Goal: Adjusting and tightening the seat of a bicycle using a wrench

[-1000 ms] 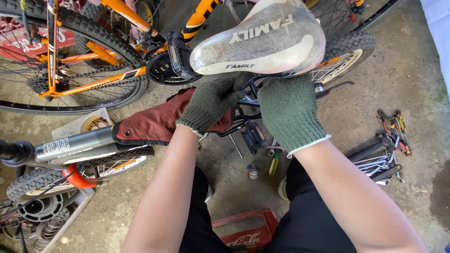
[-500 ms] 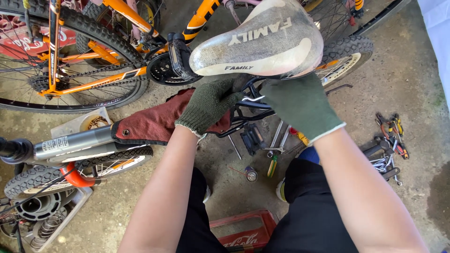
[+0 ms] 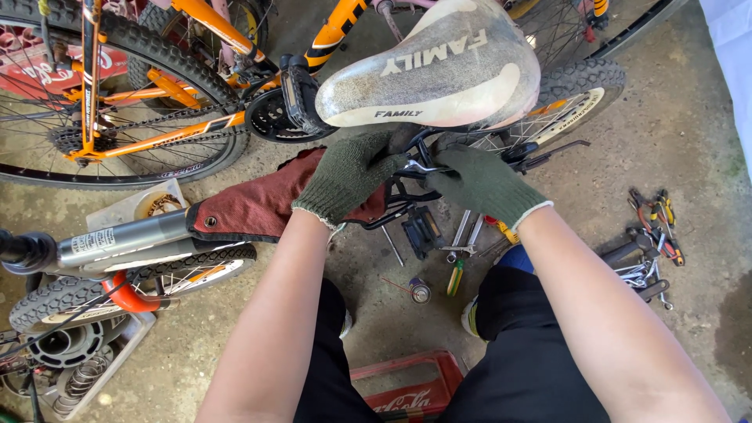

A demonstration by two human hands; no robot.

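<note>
Both my hands wear dark green knit gloves and reach under a worn grey-white bicycle saddle (image 3: 439,74). My left hand (image 3: 348,174) is closed around the black metal parts beneath the saddle's nose, next to a dark red padded frame cover (image 3: 251,205). My right hand (image 3: 484,184) has its fingers curled on the black saddle rails and clamp (image 3: 413,166), partly hidden under the seat. Whether a tool is inside either glove cannot be seen.
An orange bicycle (image 3: 157,102) with crank and pedal (image 3: 294,102) stands behind. A small knobby wheel (image 3: 117,282) lies at left. Wrenches and a screwdriver (image 3: 462,247) lie on the concrete, pliers (image 3: 654,227) at right, a red crate (image 3: 407,388) between my legs.
My right hand has dropped lower and moved left, from beside the saddle's rear to the rails under it. My left hand has stayed under the saddle nose.
</note>
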